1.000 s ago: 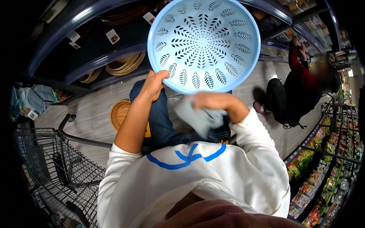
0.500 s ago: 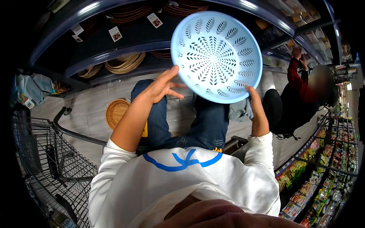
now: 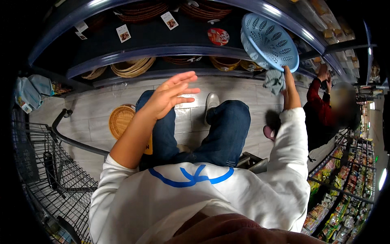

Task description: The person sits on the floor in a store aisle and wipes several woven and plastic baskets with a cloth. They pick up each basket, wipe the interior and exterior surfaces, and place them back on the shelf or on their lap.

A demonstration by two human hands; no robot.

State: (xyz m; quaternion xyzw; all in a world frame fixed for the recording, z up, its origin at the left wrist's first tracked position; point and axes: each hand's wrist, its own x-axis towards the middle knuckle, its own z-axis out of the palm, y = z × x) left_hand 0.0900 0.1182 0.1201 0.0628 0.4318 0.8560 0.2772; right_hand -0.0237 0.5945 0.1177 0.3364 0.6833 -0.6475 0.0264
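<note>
My right hand, raised at the right by the upper shelf, is shut on the rim of a pale blue perforated plastic colander, which is tilted on its side. A bunched grey cloth hangs beneath the rim in the same hand. My left hand is apart from the colander, empty, with fingers spread above my knee. A round wicker tray rests on the floor left of my legs.
Ahead are shelves of wicker baskets and trays. A wire shopping cart stands at my left. Another person in dark and red clothing crouches at the right, reaching into a shelf. Racks of packets line the lower right.
The colander has moved right, away from me toward the shelf, and tipped sideways. My left hand has let go of its rim; my right hand has taken hold and carries it with the cloth.
</note>
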